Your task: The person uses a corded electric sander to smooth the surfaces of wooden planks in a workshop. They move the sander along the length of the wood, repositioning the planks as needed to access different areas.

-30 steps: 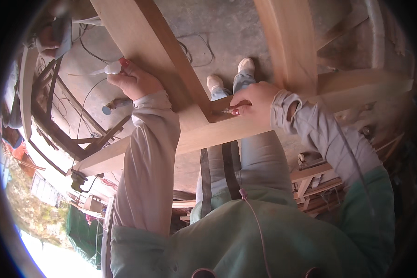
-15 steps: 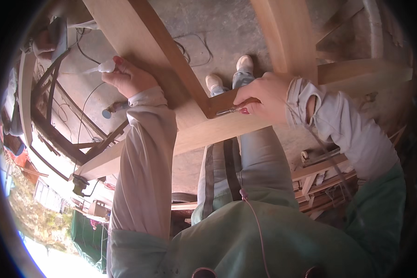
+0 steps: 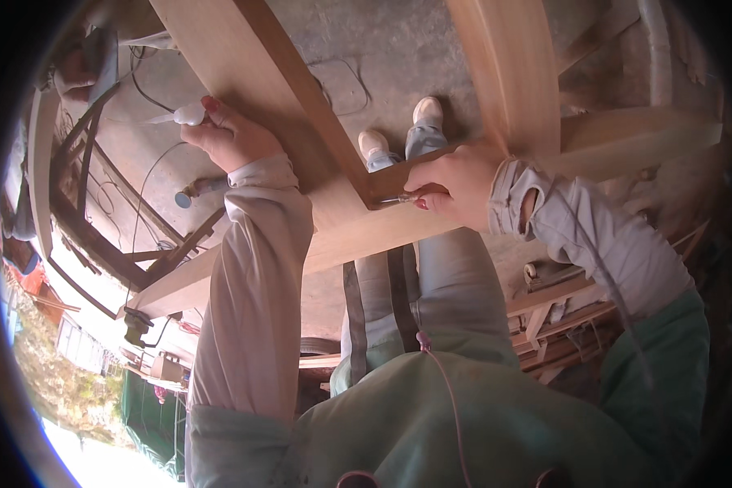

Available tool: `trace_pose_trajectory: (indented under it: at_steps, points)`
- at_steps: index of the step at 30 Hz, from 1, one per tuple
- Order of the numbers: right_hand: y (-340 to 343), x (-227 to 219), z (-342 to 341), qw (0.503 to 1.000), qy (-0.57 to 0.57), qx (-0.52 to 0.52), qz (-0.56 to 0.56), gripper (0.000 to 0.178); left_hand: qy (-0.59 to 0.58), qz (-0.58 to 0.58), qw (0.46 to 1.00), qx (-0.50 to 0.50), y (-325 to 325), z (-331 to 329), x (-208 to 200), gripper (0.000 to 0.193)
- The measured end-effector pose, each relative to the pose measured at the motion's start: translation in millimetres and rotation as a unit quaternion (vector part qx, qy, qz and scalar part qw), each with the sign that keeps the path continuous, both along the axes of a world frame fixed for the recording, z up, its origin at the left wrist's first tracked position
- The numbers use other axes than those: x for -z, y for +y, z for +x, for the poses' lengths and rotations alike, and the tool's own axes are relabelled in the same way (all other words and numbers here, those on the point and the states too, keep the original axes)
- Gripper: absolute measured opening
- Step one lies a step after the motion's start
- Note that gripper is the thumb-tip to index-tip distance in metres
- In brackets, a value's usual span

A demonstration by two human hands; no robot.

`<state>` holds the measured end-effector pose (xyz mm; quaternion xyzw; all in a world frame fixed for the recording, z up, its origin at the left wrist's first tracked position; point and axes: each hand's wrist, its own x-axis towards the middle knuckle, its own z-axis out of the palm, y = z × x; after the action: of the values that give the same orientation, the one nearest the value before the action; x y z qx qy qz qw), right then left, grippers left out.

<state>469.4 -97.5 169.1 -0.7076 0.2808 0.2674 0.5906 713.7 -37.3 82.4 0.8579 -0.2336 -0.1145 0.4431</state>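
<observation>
The right hand (image 3: 457, 185) has neared the wooden corner (image 3: 369, 198).

Timber (image 3: 240, 77) at 11 o'clock looks smooth, pretty matt, tool (image 3: 393, 199) at 1's shiny metal, floor (image 3: 407, 57) at 12 kinda rough

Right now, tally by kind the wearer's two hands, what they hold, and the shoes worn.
Hands, left hand and right hand: 2
White pointed item, held left: 1
Slim tool, held right: 1
Pale shoes: 2
Total: 6
</observation>
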Motion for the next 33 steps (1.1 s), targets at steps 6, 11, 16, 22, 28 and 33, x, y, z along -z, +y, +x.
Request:
trace_pose_trajectory:
  at_steps: [6, 11, 16, 22, 28, 33]
  points:
    - [25.6, -4.9, -8.3, 0.994, -0.004, 0.112, 0.002, 0.017, -0.008, 0.010, 1.000, -0.015, -1.5, -3.4, -6.4, 0.031]
    - [35.0, -16.6, -10.3, 0.993, 0.039, 0.114, -0.015, 0.019, 0.005, 0.051, 0.998, -0.038, -5.7, -7.9, -12.6, 0.032]
    - [48.0, -9.5, -21.6, 0.980, -0.018, 0.199, 0.000, 0.024, -0.020, 0.064, 0.998, -0.017, -5.4, -4.4, -12.5, 0.032]
    - [31.6, -11.6, -19.3, 0.983, -0.016, 0.178, 0.048, 0.023, -0.009, 0.038, 0.999, -0.021, -2.4, -2.8, -8.9, 0.032]
    - [-10.6, -6.7, -0.7, 0.999, 0.019, 0.026, 0.038, 0.022, -0.010, 0.043, 0.999, -0.022, -3.7, -3.8, -7.5, 0.032]
    - [-7.1, -3.8, 1.7, 0.999, 0.000, 0.023, 0.030, 0.022, 0.001, 0.051, 0.999, -0.002, -3.2, -6.1, -9.9, 0.034]
